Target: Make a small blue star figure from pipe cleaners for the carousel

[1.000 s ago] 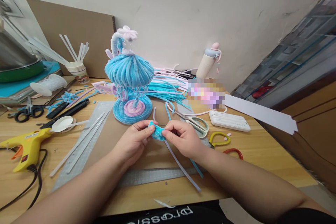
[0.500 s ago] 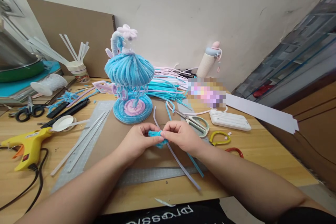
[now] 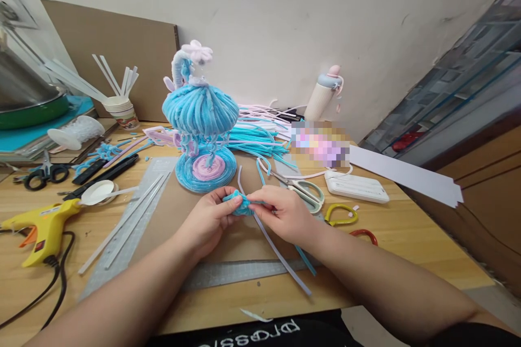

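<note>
Between my hands is a small bundle of bent blue pipe cleaner [image 3: 241,206], held above a brown cardboard sheet [image 3: 175,238]. My left hand [image 3: 214,214] is closed around its left side, thumb on top. My right hand [image 3: 280,211] pinches its right side between thumb and fingertips. Under my hands a lilac pipe cleaner [image 3: 280,260] lies slantwise on the cardboard, and a blue pipe cleaner [image 3: 305,261] passes beneath my right wrist. Just beyond stands a blue, jellyfish-like fuzzy craft [image 3: 200,108] over a round coiled base [image 3: 185,173] with a pink centre.
At left lie a yellow glue gun [image 3: 44,227], black scissors [image 3: 46,172] and clear glue sticks [image 3: 122,222]. A paper cup [image 3: 122,114] holds white strips. Pale-handled scissors [image 3: 311,195], a white power bank [image 3: 357,186] and yellow handles [image 3: 342,214] lie right. A bottle [image 3: 321,95] leans at the back.
The blue bundle has moved slightly left and up and looks more compact. My right hand has turned, its fingers now pinching from the side. My left thumb has shifted onto the bundle's top.
</note>
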`<state>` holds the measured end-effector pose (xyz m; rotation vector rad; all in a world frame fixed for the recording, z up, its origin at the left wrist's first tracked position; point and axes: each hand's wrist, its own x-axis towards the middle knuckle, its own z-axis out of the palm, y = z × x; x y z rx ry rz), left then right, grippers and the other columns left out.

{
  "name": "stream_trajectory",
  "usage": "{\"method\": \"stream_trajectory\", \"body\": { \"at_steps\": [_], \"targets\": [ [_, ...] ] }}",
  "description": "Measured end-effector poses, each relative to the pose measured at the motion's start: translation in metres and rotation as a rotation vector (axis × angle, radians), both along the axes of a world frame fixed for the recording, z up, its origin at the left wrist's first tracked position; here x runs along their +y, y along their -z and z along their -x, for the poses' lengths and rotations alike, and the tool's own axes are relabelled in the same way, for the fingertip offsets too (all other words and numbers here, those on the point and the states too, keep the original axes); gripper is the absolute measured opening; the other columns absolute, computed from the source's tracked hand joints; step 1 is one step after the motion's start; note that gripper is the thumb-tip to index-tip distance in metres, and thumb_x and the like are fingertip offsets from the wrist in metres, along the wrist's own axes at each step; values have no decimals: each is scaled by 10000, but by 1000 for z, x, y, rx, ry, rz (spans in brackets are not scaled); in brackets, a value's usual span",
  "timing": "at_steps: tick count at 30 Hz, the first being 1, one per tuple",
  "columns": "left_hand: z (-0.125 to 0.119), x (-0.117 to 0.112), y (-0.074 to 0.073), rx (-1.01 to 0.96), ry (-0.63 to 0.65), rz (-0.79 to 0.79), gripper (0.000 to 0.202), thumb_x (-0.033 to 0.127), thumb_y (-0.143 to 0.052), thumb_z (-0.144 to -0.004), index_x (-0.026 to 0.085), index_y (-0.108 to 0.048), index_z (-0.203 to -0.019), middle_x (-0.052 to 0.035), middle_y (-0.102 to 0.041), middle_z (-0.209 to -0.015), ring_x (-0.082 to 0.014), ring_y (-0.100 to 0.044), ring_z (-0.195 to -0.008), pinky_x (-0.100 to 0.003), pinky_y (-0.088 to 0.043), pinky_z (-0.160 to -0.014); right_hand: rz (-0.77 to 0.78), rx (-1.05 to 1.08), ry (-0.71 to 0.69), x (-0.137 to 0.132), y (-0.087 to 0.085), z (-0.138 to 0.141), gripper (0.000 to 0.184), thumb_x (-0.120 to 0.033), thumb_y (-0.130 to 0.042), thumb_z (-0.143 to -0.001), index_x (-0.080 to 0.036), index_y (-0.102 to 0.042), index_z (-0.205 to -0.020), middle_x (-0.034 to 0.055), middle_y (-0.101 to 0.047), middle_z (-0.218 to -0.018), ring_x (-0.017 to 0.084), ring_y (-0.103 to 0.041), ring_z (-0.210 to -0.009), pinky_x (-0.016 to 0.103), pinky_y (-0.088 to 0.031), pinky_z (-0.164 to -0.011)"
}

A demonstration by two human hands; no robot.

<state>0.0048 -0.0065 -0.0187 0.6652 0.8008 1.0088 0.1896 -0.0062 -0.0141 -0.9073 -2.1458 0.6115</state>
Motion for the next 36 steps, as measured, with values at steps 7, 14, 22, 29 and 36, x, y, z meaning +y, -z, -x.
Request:
{"method": "stream_trajectory", "body": {
  "at_steps": [7,14,22,29,36],
  "targets": [
    [-2,-1,0,-42,21,5,101,156,-743,-738,110,-689,-810,-46,-698,-774,-132,-650,-734,-243,-547,-729,16,45,50,-1,4,2,161,-225,-514,-911,-196,-644,-1003,33,-664,-835,140,-604,-755,251,-444,-669],
    [-1,1,-1,-93,-49,-6,84,140,-751,-725,120,-683,-772,-25,-695,-739,-129,-650,-719,-260,-558,-735,357,240,208,-1,2,7,107,-271,-562,-852,-174,-609,-851,-7,-601,-702,112,-539,-622,219,-398,-546],
    [1,-1,-6,-122,63,-25,98,175,-746,-735,128,-681,-791,-30,-689,-750,-137,-648,-722,-283,-544,-750,759,463,30,4,-5,7,225,-373,-649,-781,-160,-577,-793,-61,-485,-586,46,-361,-456,186,-268,-429],
    [7,-2,-11,-19,383,-60,175,251,-785,-680,136,-682,-763,-35,-645,-716,-150,-615,-652,-286,-505,-681,1278,385,-283,7,-8,-5,271,-327,-744,-683,-141,-553,-730,-87,-441,-518,10,-236,-395,182,-103,-387],
    [10,1,-15,420,557,-462,110,262,-677,-774,156,-700,-755,-45,-633,-757,-166,-555,-723,-256,-418,-710,1516,263,-289,8,-4,-1,87,-185,-604,-621,-151,-524,-620,-127,-312,-410,3,-156,-339,176,-55,-367]
  ]
}}
